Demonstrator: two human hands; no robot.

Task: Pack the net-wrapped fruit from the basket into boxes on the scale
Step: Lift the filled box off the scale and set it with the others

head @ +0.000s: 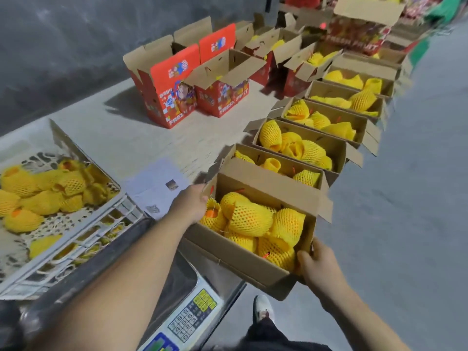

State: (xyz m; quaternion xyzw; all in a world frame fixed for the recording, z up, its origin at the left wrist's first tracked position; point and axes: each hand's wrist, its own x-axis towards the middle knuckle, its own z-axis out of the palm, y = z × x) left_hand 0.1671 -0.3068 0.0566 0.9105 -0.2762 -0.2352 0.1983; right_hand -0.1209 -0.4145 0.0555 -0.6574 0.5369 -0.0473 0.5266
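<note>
An open cardboard box (pixel 243 262) filled with several fruits in yellow foam net (pixel 250 219) is held between both hands, above and to the right of the scale (pixel 187 282). My left hand (pixel 190 206) grips the box's far left corner at the rim. My right hand (pixel 316 264) grips its near right corner. At the left stands the white plastic basket (pixel 83 239), with several net-wrapped fruits (pixel 45 188) inside.
A row of open boxes with wrapped fruit (pixel 304 148) runs away from the held box along the platform edge. Empty red "FRESH FRUIT" boxes (pixel 172 97) stand behind. A paper sheet (pixel 154 186) lies by the basket. My shoe (pixel 263 307) is on the grey floor below.
</note>
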